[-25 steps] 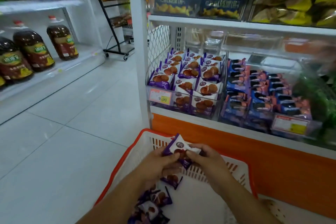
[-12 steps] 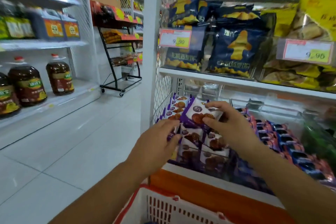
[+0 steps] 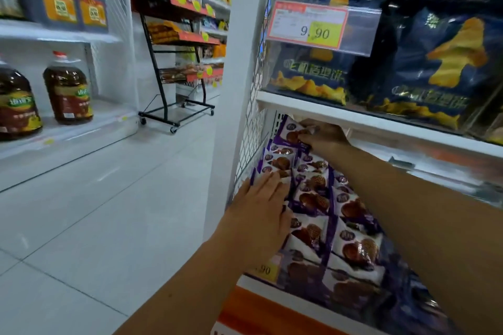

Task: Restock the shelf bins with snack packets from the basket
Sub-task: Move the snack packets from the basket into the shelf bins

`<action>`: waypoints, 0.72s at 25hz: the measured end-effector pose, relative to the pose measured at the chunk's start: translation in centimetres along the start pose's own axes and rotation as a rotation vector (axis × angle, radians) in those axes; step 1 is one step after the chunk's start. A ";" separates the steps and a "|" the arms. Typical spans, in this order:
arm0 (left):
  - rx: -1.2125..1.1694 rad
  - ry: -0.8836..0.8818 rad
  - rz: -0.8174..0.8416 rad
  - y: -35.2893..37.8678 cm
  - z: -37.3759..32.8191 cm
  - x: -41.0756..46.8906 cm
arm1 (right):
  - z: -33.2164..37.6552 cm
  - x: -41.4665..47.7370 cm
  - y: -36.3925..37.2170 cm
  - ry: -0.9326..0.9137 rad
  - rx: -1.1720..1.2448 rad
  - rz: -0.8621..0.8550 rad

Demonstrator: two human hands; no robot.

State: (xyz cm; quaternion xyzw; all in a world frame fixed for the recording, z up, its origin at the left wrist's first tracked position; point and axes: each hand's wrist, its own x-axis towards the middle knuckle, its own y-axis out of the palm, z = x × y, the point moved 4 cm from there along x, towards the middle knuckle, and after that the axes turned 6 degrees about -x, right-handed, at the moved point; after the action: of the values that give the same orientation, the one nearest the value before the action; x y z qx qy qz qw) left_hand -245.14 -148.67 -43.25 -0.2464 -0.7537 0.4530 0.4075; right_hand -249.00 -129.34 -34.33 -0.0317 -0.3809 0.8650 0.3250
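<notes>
A: Right hand (image 3: 324,134)?
B: Thumb and fingers pinch one purple snack packet (image 3: 290,133) by its upper edge. The packet is tilted, just under the white shelf (image 3: 353,117), over the back of the stacked packets (image 3: 313,198).
A: Left hand (image 3: 260,207)?
B: Fingers straight and together, flat on the stack's left column. Fingertips (image 3: 273,175) touch a packet just below the pinched one. Wire mesh panel (image 3: 249,144) just left of them.
A: Above the right fingers?
B: Price tag (image 3: 307,26), blue chip bags (image 3: 435,62).
</notes>
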 end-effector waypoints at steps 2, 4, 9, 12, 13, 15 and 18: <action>0.011 0.007 -0.005 0.3 0.2 0.1 | -0.1 1.4 1.0 -0.031 -0.028 0.028; 0.005 0.019 -0.004 0.5 0.2 0.0 | -0.4 2.0 2.5 -0.072 -0.152 0.102; -0.029 0.004 0.015 0.3 0.3 0.1 | -1.4 2.1 3.8 -0.110 -0.472 0.065; -0.035 0.042 -0.054 -1.0 -0.4 -0.5 | 0.3 -1.6 1.0 -0.249 -0.435 -0.075; -0.054 0.058 -0.094 -1.6 -0.9 -1.2 | 0.8 -4.1 -0.1 -0.311 -0.332 -0.126; -0.078 0.107 -0.199 -2.6 -2.1 -4.0 | 1.2 -10.8 -1.5 -0.436 -0.049 -0.224; -0.065 0.259 -0.222 -0.5 -3.4 -10.5 | -0.8 -21.6 -0.4 -0.662 0.133 -0.277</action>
State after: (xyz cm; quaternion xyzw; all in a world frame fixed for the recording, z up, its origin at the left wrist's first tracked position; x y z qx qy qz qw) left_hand -236.55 -155.01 -46.03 -0.2309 -0.7317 0.3452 0.5405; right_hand -231.56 -141.27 -38.81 0.3233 -0.4093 0.7989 0.2996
